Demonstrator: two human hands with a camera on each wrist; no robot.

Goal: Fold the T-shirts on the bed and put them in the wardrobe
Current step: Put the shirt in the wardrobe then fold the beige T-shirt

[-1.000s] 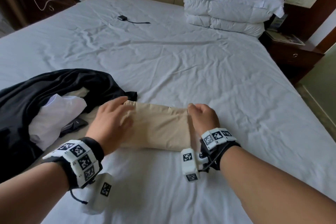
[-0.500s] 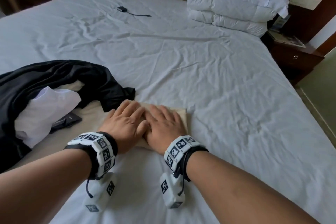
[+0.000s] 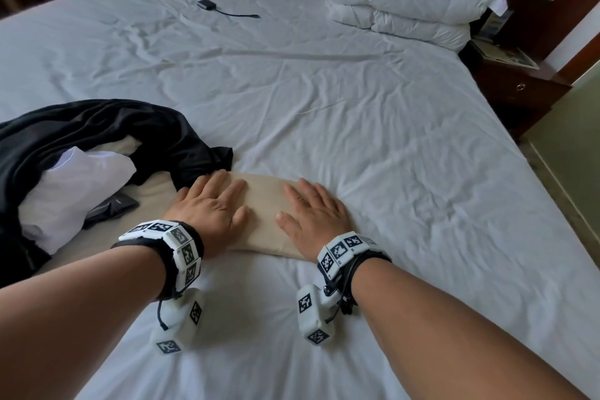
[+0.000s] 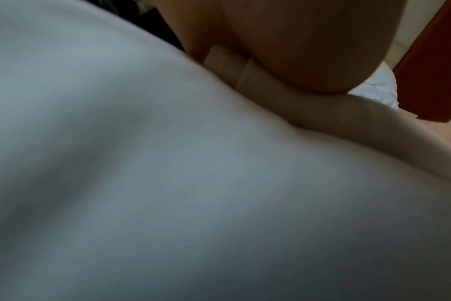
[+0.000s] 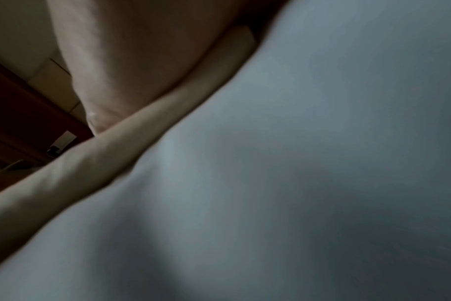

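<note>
Both the left hand (image 3: 211, 204) and right hand (image 3: 313, 213) press flat, fingers straight, smoothing the folded beige T-shirt (image 3: 264, 204); next, lifting it without unfolding.

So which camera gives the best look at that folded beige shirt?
The head view: the folded beige T-shirt lies whole under both flat hands. The left wrist and right wrist views catch only a blurred beige edge of it beneath each palm.
</note>
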